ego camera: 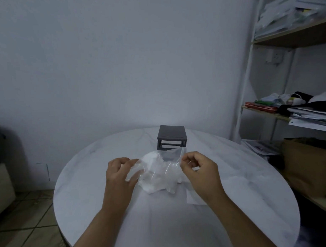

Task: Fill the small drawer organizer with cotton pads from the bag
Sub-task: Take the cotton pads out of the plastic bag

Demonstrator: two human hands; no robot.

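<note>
Clear bag (160, 171) pinched at left edge by left hand (119, 173), at right top edge by right hand (199, 168). Bag held low over counter (234, 176); contact not discernible. Pads (153, 184) seen inside only as blurred white mass, single pads not made out. Dark organizer (171, 137) set just behind bag, lower front hidden by plastic; drawers unclear.

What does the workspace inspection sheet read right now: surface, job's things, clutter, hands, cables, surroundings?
Surface: round white table, marbled.
Job's things: dark drawer organizer at the far side; clear bag with white cotton pads nearer the person.
Clutter: flat white sheet beneath the right forearm.
Hands: left hand and right hand each pinch the bag's edge.
Cables: nothing seen on the table.
Surroundings: shelf with papers and clothes at right; wall socket behind it.
</note>
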